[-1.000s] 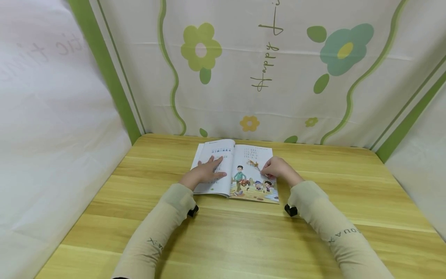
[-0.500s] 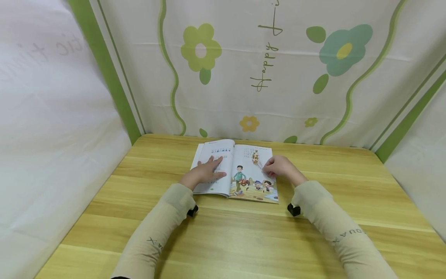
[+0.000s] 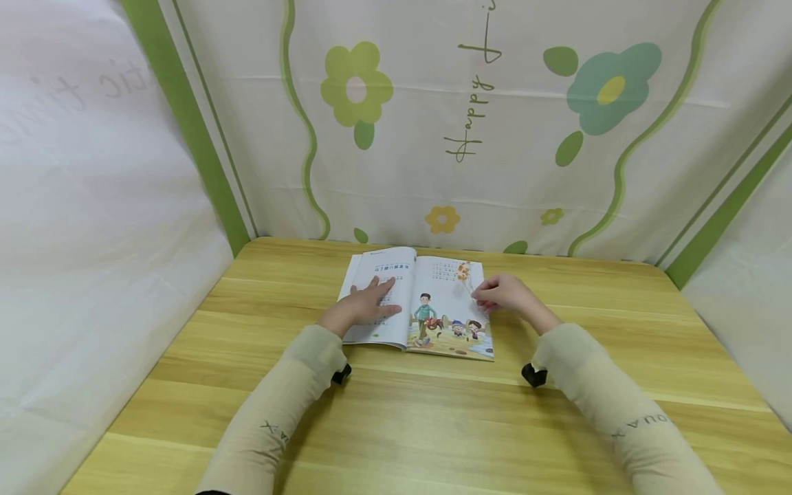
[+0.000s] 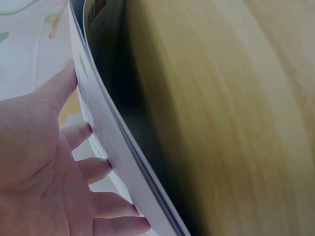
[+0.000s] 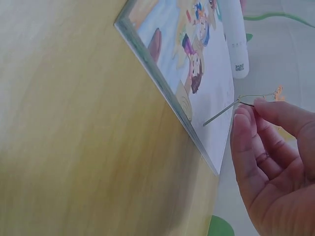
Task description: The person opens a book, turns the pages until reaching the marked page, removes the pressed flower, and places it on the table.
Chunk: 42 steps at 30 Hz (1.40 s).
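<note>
An open picture book [image 3: 445, 302] lies on the table, with printed text and cartoon children on its pages. My left hand [image 3: 369, 306] rests on the left page with fingers spread; in the left wrist view the fingertips [image 4: 101, 169] touch the paper. Above the right page's outer edge, my right hand [image 3: 504, 294] pinches a thin-stemmed sprig [image 3: 463, 273] with a small orange, flower-like cluster at its far end. The right wrist view shows the slim stem [image 5: 221, 113] between thumb and forefinger, its lower end over the page. Whether it touches the paper I cannot tell.
The wooden table [image 3: 421, 419] spreads around the book. Behind it hangs a white curtain [image 3: 402, 172] with printed flowers, and light fabric walls stand on both sides. A black wrist device [image 3: 534, 375] sits under the right sleeve.
My right hand has shifted slightly to the right. The orange cluster has swung up toward the top right of the page, uncovering the middle. My left hand has stayed still.
</note>
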Each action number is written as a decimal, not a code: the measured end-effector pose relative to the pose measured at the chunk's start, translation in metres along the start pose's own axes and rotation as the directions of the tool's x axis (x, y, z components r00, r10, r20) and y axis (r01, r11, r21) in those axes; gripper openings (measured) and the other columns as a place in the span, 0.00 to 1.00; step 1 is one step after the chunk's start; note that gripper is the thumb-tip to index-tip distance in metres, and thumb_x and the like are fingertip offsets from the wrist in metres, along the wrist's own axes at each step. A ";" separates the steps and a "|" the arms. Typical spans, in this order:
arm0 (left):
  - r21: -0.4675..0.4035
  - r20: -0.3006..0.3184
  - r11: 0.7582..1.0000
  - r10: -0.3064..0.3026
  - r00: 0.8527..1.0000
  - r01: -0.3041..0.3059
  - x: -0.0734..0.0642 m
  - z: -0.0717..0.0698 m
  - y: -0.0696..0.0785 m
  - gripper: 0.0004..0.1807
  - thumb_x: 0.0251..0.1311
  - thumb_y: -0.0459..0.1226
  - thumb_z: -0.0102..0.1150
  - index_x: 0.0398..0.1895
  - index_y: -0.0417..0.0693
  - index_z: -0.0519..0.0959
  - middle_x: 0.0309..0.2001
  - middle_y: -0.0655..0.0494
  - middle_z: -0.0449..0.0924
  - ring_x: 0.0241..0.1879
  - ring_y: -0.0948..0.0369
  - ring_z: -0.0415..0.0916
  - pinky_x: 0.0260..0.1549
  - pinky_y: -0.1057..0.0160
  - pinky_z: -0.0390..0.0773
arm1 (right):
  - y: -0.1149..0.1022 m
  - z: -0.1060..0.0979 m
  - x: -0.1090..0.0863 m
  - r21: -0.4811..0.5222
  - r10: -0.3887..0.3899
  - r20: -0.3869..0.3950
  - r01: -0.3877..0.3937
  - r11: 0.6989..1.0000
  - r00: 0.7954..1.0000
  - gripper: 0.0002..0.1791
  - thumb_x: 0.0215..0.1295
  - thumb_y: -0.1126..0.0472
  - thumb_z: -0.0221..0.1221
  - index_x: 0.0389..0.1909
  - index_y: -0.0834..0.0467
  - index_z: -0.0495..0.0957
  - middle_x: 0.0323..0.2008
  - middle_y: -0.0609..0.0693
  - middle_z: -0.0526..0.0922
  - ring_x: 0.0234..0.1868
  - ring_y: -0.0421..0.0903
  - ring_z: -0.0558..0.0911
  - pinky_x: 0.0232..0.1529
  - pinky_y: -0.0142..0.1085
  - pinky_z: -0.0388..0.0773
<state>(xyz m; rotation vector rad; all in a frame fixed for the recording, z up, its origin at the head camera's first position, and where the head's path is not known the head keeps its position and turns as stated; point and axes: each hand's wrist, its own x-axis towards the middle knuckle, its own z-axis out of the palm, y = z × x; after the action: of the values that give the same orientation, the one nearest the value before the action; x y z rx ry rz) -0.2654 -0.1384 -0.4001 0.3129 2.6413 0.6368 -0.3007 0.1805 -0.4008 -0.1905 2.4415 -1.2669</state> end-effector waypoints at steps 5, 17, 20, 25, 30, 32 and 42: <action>0.002 0.004 1.000 -0.004 1.000 0.004 0.002 0.000 -0.001 0.42 0.76 0.56 0.50 0.84 0.55 0.46 0.82 0.40 0.36 0.80 0.45 0.34 0.74 0.38 0.31 | 0.003 -0.010 -0.008 0.068 -0.004 -0.002 0.004 0.998 1.000 0.17 0.73 0.61 0.62 0.51 0.74 0.81 0.35 0.55 0.87 0.32 0.42 0.85 0.40 0.39 0.86; -0.001 0.008 1.000 0.001 1.000 -0.001 0.003 0.002 -0.002 0.43 0.76 0.57 0.50 0.84 0.56 0.45 0.82 0.41 0.36 0.80 0.46 0.34 0.74 0.38 0.30 | 0.022 -0.034 -0.024 0.129 -0.033 -0.019 0.035 0.991 0.999 0.20 0.75 0.61 0.61 0.53 0.77 0.77 0.35 0.51 0.87 0.35 0.42 0.86 0.42 0.38 0.86; -0.008 0.004 1.000 0.005 1.000 -0.005 0.003 0.003 -0.003 0.43 0.76 0.56 0.50 0.84 0.56 0.46 0.82 0.41 0.36 0.80 0.46 0.34 0.74 0.38 0.30 | 0.028 -0.039 -0.026 0.124 -0.023 -0.032 0.027 0.992 0.999 0.20 0.75 0.61 0.61 0.52 0.77 0.78 0.34 0.51 0.87 0.34 0.41 0.85 0.41 0.37 0.86; -0.010 0.004 1.000 0.005 1.000 -0.005 0.004 0.003 -0.003 0.43 0.76 0.56 0.51 0.84 0.56 0.46 0.82 0.41 0.36 0.80 0.46 0.34 0.74 0.38 0.30 | 0.039 -0.048 -0.031 0.111 -0.014 -0.040 0.019 0.994 0.999 0.20 0.75 0.61 0.60 0.51 0.77 0.78 0.36 0.52 0.87 0.34 0.41 0.85 0.41 0.37 0.86; -0.010 0.000 1.000 -0.002 1.000 0.002 0.003 0.003 -0.003 0.43 0.75 0.57 0.51 0.84 0.57 0.46 0.82 0.41 0.36 0.79 0.40 0.34 0.73 0.35 0.33 | 0.055 -0.063 -0.034 0.120 0.003 -0.057 0.003 0.993 0.998 0.19 0.76 0.62 0.59 0.51 0.78 0.77 0.35 0.50 0.87 0.33 0.40 0.85 0.39 0.35 0.85; -0.008 0.001 1.000 -0.004 1.000 0.004 0.003 0.003 -0.003 0.42 0.75 0.57 0.50 0.84 0.58 0.46 0.82 0.41 0.35 0.79 0.37 0.33 0.73 0.34 0.34 | 0.061 -0.069 -0.035 0.131 0.010 -0.063 -0.002 0.991 0.998 0.19 0.76 0.62 0.59 0.51 0.79 0.77 0.35 0.49 0.87 0.33 0.40 0.85 0.38 0.34 0.85; -0.012 0.004 1.000 0.000 1.000 0.001 0.004 0.004 -0.004 0.43 0.75 0.57 0.50 0.84 0.57 0.45 0.82 0.41 0.35 0.79 0.40 0.33 0.73 0.36 0.31 | 0.081 -0.089 -0.042 0.137 0.082 -0.093 -0.069 0.988 0.992 0.20 0.75 0.62 0.60 0.51 0.78 0.77 0.33 0.48 0.87 0.31 0.38 0.85 0.37 0.33 0.85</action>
<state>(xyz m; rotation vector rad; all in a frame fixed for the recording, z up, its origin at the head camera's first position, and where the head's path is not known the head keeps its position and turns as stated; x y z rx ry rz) -0.2679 -0.1391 -0.4069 0.3099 2.6328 0.6503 -0.2931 0.3076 -0.4088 0.0016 2.4090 -1.4307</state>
